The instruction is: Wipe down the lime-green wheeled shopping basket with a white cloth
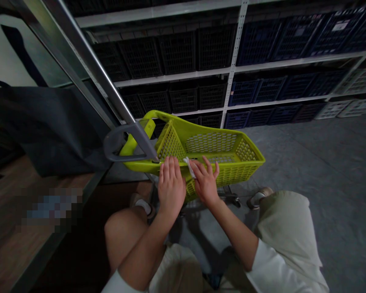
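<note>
A lime-green shopping cart (210, 144) with perforated sides stands in front of my knees. My left hand (171, 183) lies with its fingers stretched out together over the near rim, close to the grey loop-shaped handle piece (140, 136). Just to the right, my right hand (205, 181) presses a small white wipe (189, 167) against the same rim, its other fingers spread over the edge. The wipe is partly covered by that hand. Both palms face down, so their undersides are hidden.
A metal pole (100, 69) slants down to the cart's handle end. Racks (232, 77) full of dark and blue crates (256, 89) line the far side. At left are a dark bag (57, 126) and a wooden tabletop (12, 228). Grey floor (308, 158) extends to the right.
</note>
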Demonstrator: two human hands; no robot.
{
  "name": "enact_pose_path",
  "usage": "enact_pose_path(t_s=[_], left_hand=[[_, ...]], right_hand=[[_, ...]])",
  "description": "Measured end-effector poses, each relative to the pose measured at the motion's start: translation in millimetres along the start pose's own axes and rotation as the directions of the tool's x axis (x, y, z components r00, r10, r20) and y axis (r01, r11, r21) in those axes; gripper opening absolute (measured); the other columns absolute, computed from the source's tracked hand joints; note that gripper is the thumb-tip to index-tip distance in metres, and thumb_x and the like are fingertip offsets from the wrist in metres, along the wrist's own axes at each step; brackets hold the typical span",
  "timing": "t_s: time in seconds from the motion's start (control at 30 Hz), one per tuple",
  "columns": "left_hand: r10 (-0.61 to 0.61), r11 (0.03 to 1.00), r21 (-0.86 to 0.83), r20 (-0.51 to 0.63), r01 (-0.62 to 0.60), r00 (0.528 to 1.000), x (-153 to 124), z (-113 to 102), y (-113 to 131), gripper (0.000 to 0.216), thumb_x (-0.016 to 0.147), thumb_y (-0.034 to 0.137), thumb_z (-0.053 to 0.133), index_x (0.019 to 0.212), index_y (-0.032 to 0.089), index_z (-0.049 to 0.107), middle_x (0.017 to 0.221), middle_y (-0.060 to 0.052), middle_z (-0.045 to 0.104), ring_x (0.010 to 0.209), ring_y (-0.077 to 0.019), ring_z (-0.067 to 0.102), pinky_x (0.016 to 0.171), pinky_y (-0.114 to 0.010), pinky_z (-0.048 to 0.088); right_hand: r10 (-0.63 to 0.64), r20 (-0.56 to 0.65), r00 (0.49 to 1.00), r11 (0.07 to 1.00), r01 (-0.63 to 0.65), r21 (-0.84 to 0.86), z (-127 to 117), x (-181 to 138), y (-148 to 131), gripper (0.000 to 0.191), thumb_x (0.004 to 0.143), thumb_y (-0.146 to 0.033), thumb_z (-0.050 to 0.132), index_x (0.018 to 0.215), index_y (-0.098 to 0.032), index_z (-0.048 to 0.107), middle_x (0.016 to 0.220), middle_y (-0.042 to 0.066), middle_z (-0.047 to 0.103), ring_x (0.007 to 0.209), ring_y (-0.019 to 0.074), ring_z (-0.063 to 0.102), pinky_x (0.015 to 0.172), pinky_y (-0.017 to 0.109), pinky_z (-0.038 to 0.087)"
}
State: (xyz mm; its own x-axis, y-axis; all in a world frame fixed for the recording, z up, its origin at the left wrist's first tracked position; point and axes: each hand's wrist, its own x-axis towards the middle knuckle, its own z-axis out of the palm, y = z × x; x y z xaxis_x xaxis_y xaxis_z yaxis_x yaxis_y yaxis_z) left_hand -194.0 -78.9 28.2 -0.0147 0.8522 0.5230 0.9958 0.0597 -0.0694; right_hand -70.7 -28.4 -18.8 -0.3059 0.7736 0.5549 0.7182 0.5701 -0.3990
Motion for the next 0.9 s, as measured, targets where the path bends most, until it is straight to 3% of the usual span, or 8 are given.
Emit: enact_pose_path(t_s=[0.13,0.23,0.3,0.37,0.5,0.6,0.73,0.9], left_hand=[[0.001,1.0,0.008,0.036,-0.001,0.999,0,-4,1,0.068,0.091,0.022,0.052,0.15,-0.005,0.032,0.158,-0.026,0.036,0.15,-0.0336,0.03,0.125,-0.049,0.025],[-0.001,1.0,0.015,0.032,0.0,0.999,0,-4,1,0.068,0.091,0.023,0.053,0.15,-0.005,0.032,0.157,-0.026,0.036,0.15,-0.034,0.031,0.124,-0.049,0.026],[0.002,1.0,0.022,0.015,-0.002,1.0,0,-2,2,0.069,0.092,0.022,0.053,0.15,-0.006,0.032,0.157,-0.027,0.036,0.149,-0.0349,0.031,0.124,-0.05,0.026],[-0.001,1.0,0.018,-0.003,0.001,1.0,-1,1,3,0.067,0.092,0.021,0.051,0.15,-0.007,0.031,0.157,-0.029,0.036,0.149,-0.0353,0.031,0.124,-0.051,0.027],[-0.021,1.0,0.022,-0.022,0.021,1.0,-1,4,3,0.058,0.094,0.014,0.039,0.149,-0.005,0.035,0.155,-0.028,0.039,0.149,-0.0327,0.032,0.122,-0.052,0.03],[-0.019,0.999,0.038,-0.019,0.019,1.0,-1,4,3,0.056,0.095,0.014,0.038,0.147,-0.006,0.036,0.155,-0.028,0.04,0.149,-0.0331,0.033,0.122,-0.052,0.03],[-0.01,1.0,-0.004,0.0,0.01,1.0,-1,0,2,0.063,0.092,0.019,0.046,0.15,-0.004,0.033,0.155,-0.028,0.039,0.149,-0.0339,0.031,0.123,-0.053,0.029],[-0.004,0.999,-0.036,0.024,0.005,1.0,0,-4,3,0.067,0.091,0.02,0.049,0.151,-0.004,0.031,0.157,-0.026,0.038,0.15,-0.0337,0.03,0.123,-0.052,0.028]], right_hand=[[0.096,-0.067,0.993,0.99,-0.102,-0.095,-7,-19,57,0.063,0.087,-0.01,0.043,0.145,-0.032,0.05,0.138,0.001,0.062,0.148,0.0247,0.029,0.121,0.055,0.002],[0.205,-0.174,0.963,0.967,-0.227,-0.116,-9,-24,75,0.057,0.088,-0.012,0.04,0.139,-0.032,0.055,0.135,0.001,0.064,0.146,0.0273,0.031,0.118,0.06,0.005],[0.279,-0.208,0.938,0.95,-0.301,-0.082,-7,-19,64,0.055,0.087,-0.011,0.04,0.136,-0.031,0.058,0.132,0.002,0.065,0.145,0.0294,0.031,0.117,0.063,0.004],[0.277,-0.16,0.947,0.959,-0.283,-0.017,-3,-10,35,0.056,0.086,-0.01,0.04,0.135,-0.03,0.058,0.13,0.003,0.066,0.145,0.0291,0.031,0.117,0.063,0.004],[0.093,-0.007,0.996,0.989,-0.091,0.114,3,9,-27,0.061,0.086,-0.008,0.041,0.141,-0.031,0.052,0.135,0.002,0.063,0.146,0.0229,0.031,0.12,0.056,0.003],[0.037,0.004,0.999,0.994,-0.038,0.106,2,11,-37,0.062,0.087,-0.009,0.043,0.143,-0.034,0.049,0.137,0.0,0.063,0.149,0.0229,0.027,0.121,0.057,-0.002],[0.039,-0.012,0.999,0.999,-0.039,-0.006,-1,-2,4,0.068,0.085,-0.007,0.044,0.147,-0.036,0.046,0.138,0.0,0.062,0.149,0.0242,0.027,0.12,0.059,-0.002],[0.163,-0.151,0.975,0.975,-0.183,-0.127,-4,-22,69,0.064,0.085,-0.009,0.041,0.142,-0.035,0.052,0.133,0.001,0.064,0.146,0.0263,0.032,0.118,0.062,0.004]])
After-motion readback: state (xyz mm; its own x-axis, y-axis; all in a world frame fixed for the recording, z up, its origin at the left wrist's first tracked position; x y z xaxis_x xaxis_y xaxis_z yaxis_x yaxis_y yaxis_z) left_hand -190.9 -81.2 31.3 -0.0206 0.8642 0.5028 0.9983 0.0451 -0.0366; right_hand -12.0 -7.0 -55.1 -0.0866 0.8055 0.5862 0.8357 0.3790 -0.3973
